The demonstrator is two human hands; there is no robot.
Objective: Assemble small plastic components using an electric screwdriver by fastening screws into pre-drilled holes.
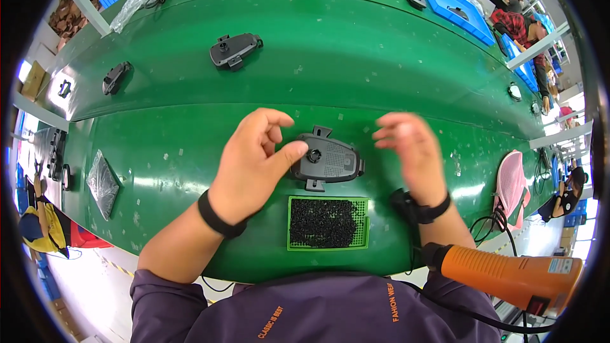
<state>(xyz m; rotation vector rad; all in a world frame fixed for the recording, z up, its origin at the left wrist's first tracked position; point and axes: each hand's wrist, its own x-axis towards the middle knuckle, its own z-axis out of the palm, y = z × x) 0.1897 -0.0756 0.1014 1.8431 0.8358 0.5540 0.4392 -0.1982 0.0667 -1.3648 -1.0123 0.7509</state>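
Head view: a black plastic holder (328, 161) lies flat on the green counter (381, 76), just above a green tray (328, 223) filled with small black parts. The left hand (254, 159) is half curled, its thumb tip pressed against the holder's left edge beside a round hub; nothing is gripped. The right hand (412, 149) is blurred, open with fingers spread, just right of the holder and apart from it.

The holder is judged to be light and stiff, a moulded shell with a slightly glossy face that may slip under a single fingertip. 2 small tabs stick out at its top and bottom edges and look like the weakest points, so they are better left alone. A firmer hold is likely had across the 2 long sides of the body, thumb on one and fingers on the other.

An orange power tool (511, 273) hangs at the lower right. 2 more holders (235, 49) (116, 77) rest farther up the counter, well apart.
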